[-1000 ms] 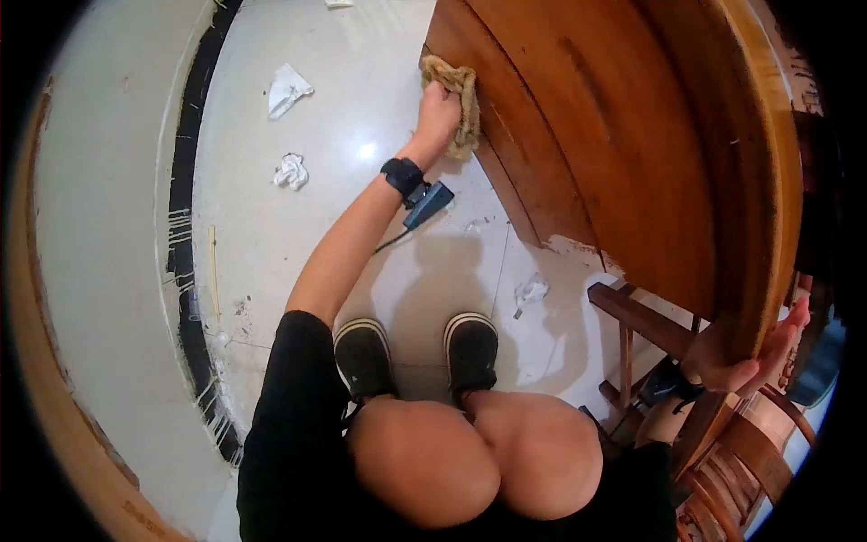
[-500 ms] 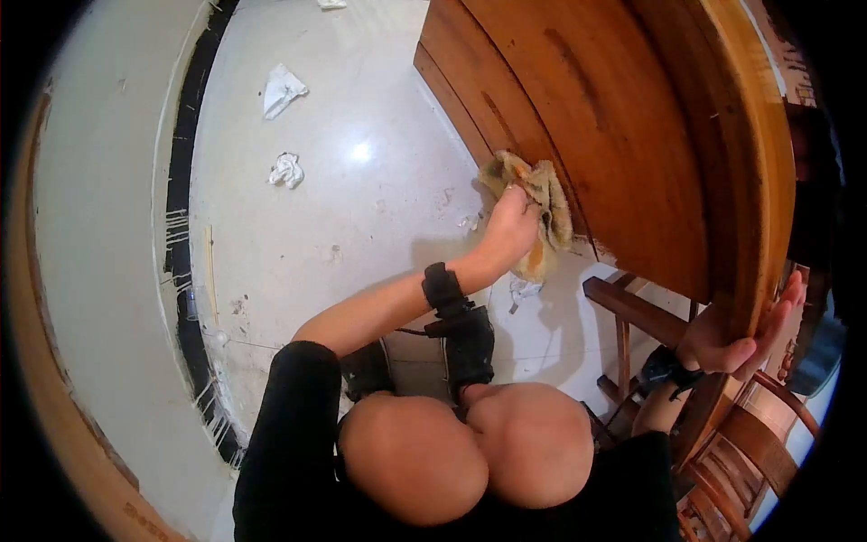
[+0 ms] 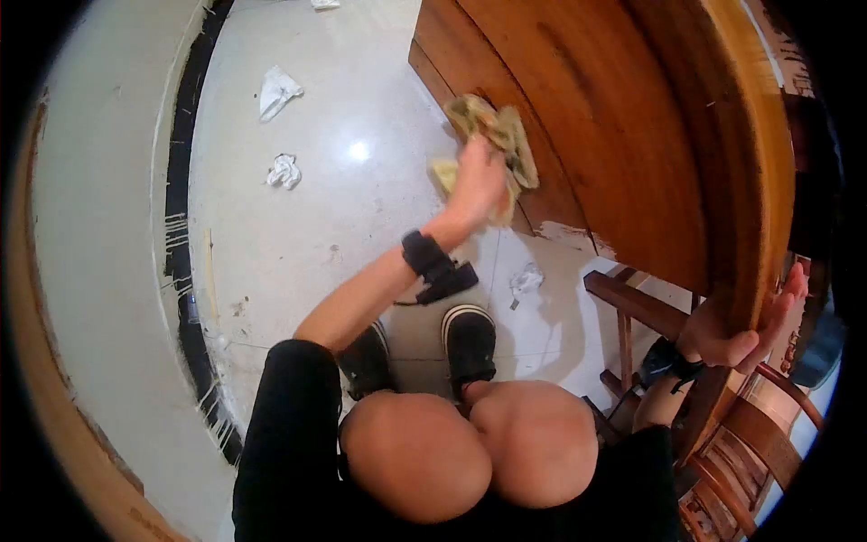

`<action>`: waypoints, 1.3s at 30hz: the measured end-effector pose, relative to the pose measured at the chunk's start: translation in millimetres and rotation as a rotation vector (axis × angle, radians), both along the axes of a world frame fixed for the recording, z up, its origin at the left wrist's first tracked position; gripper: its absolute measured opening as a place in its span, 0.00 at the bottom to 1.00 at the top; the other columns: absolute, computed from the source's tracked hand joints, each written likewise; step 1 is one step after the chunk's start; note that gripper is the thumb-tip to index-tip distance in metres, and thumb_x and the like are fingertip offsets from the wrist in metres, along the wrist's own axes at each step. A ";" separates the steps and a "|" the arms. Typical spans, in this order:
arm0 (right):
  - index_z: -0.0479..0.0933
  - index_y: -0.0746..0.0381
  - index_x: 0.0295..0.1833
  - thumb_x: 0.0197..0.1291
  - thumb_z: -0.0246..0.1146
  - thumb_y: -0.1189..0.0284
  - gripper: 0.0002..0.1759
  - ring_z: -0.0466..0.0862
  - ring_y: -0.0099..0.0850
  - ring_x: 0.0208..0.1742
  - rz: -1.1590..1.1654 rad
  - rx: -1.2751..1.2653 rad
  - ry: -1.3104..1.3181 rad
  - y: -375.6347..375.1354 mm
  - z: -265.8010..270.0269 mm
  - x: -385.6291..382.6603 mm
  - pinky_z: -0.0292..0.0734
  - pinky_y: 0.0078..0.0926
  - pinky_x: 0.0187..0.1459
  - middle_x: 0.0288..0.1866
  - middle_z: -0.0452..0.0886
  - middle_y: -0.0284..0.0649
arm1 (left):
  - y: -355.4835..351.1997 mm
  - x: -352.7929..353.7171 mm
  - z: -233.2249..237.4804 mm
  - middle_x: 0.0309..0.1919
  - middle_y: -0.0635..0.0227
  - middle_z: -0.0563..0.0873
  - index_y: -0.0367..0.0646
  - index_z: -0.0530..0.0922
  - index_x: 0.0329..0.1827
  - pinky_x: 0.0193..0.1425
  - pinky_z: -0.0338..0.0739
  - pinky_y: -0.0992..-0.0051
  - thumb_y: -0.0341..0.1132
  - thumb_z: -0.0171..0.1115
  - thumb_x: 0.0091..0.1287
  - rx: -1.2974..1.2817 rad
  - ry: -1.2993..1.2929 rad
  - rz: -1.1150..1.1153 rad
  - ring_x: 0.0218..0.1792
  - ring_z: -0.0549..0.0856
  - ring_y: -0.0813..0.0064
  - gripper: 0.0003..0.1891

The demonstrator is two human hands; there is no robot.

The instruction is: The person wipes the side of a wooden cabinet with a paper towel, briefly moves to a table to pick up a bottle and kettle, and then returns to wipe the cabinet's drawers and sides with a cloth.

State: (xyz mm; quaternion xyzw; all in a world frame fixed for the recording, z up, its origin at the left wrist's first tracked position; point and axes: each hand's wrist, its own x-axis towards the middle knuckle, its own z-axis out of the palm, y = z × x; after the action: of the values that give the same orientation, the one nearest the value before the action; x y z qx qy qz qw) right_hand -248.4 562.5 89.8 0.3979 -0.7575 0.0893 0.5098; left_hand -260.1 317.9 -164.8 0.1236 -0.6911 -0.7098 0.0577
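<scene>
My left hand (image 3: 482,181) is closed around a crumpled, yellowish-tan cloth (image 3: 519,149). The cloth lies against the lower part of the brown wooden furniture panel (image 3: 596,126), close to the floor. On the right, my right hand (image 3: 745,339) rests against the end of the furniture's thick wooden edge (image 3: 754,181). Its fingers are stretched out and hold nothing, and the edge hides part of the palm. Both wrists wear black straps.
Crumpled white tissues (image 3: 284,172) and a folded one (image 3: 280,93) lie on the pale tiled floor (image 3: 361,208). Another tissue (image 3: 526,285) is below the panel. A wooden chair (image 3: 759,434) stands at lower right. A wall (image 3: 108,226) with dark skirting runs along the left.
My left hand has moved up and left along the panel's lower part, taking the cloth with it. My right hand has stayed at the edge.
</scene>
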 end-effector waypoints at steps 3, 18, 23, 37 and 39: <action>0.65 0.72 0.66 0.64 0.34 0.62 0.32 0.73 0.58 0.63 -0.010 -0.097 0.021 -7.3 -5.6 0.8 0.67 0.57 0.65 0.63 0.70 0.66 | 7.0 1.0 5.3 0.50 0.40 0.78 0.29 0.67 0.59 0.60 0.69 0.60 0.24 0.47 0.64 0.047 0.120 0.059 0.54 0.76 0.44 0.19; 0.62 0.70 0.66 0.68 0.35 0.63 0.29 0.76 0.58 0.59 0.085 0.121 0.242 -10.3 -1.2 -20.4 0.74 0.54 0.60 0.63 0.69 0.66 | -68.0 -85.2 9.4 0.51 0.57 0.82 0.33 0.70 0.60 0.55 0.75 0.71 0.23 0.44 0.66 -0.063 0.212 0.106 0.50 0.81 0.66 0.19; 0.62 0.70 0.67 0.70 0.36 0.60 0.29 0.73 0.58 0.63 -0.017 0.153 -0.078 10.9 7.5 0.8 0.66 0.56 0.66 0.66 0.68 0.64 | -116.2 -84.1 27.4 0.54 0.58 0.79 0.31 0.69 0.60 0.58 0.77 0.68 0.22 0.44 0.63 0.449 0.150 -0.039 0.51 0.82 0.66 0.21; 0.80 0.56 0.45 0.56 0.64 0.67 0.11 0.77 0.35 0.58 0.270 0.605 -0.393 -58.7 -61.8 69.6 0.74 0.40 0.56 0.53 0.80 0.38 | -118.7 87.5 62.2 0.55 0.55 0.80 0.37 0.70 0.63 0.62 0.75 0.56 0.50 0.41 0.73 1.376 -0.132 -0.288 0.55 0.81 0.59 0.27; 0.78 0.58 0.50 0.53 0.66 0.71 0.17 0.75 0.39 0.61 0.295 0.438 -0.580 -73.7 -102.1 64.2 0.72 0.39 0.58 0.57 0.78 0.42 | -115.1 94.9 71.1 0.57 0.55 0.78 0.38 0.69 0.65 0.63 0.74 0.56 0.55 0.40 0.73 1.531 -0.115 -0.386 0.57 0.80 0.59 0.31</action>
State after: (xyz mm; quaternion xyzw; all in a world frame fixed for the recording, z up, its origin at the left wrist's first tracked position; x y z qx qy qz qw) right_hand -184.2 488.8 -12.3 0.5601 -0.8059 0.1066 0.1594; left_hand -165.2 202.8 -93.7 0.0432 -0.0216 -0.9779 -0.2034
